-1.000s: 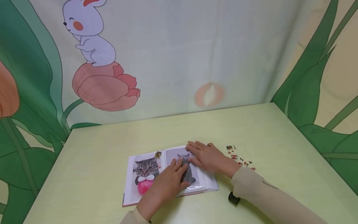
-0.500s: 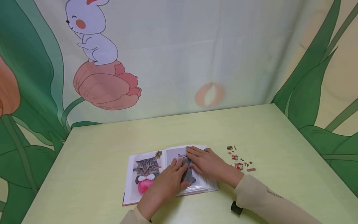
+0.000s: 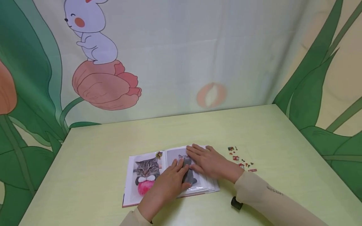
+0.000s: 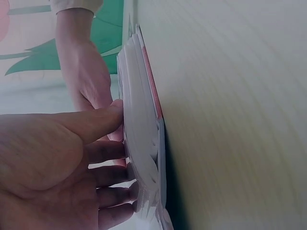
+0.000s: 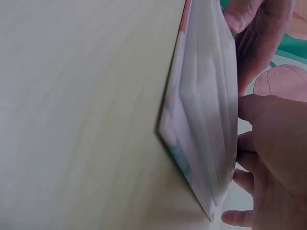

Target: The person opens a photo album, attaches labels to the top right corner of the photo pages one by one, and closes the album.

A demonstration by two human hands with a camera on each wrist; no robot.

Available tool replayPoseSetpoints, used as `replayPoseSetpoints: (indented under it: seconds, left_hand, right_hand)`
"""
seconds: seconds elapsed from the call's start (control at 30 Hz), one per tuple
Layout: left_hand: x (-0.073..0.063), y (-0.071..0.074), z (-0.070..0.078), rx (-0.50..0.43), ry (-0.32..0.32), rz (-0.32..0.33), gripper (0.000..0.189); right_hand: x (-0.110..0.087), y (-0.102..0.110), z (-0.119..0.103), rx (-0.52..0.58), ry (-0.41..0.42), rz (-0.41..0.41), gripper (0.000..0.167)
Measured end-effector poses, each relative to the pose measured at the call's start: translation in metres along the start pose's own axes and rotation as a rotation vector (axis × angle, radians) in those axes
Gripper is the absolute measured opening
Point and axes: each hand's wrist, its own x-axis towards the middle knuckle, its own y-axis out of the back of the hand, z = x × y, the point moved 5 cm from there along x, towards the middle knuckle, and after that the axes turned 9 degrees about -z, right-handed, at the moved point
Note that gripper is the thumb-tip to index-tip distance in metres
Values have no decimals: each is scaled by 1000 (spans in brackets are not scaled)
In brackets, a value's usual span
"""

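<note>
Album [image 3: 164, 163] shows its cat photos [image 3: 147, 169] only in the head view.

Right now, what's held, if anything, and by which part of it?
Nothing: the left hand and right hand just rest on the right page of the open photo album.

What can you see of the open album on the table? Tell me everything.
The album lies open on the pale table. Its left page shows a tabby cat above a pink fluffy ball, a small sticker at its top inner corner; its right page shows a grey cat, partly covered. The person's left fingers and right fingers rest on that right page. Underneath, white pages, seemingly clear-sleeved, stack up on a stiff-looking cover with a reddish edge.
</note>
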Motion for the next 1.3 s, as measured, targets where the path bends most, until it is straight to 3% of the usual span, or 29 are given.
replayPoseSetpoints:
  seconds: [0.47, 0.83, 1.13, 1.3]
  left_hand:
    - [0, -1, -2, -8, 17, -13, 67]
    - [-1, -1, -1, 9, -8, 7, 66]
    - [-2, -1, -1, 20, -10, 6, 65]
    - [-2, -3, -2, 10, 4, -8, 66]
  right_hand:
    - [11, 1, 11, 27, -42, -20, 58]
    - [15, 0, 17, 56, -44, 5, 56]
    - [18, -1, 17, 64, -94, -3, 57]
    - [12, 1, 21, 72, -133, 62, 61]
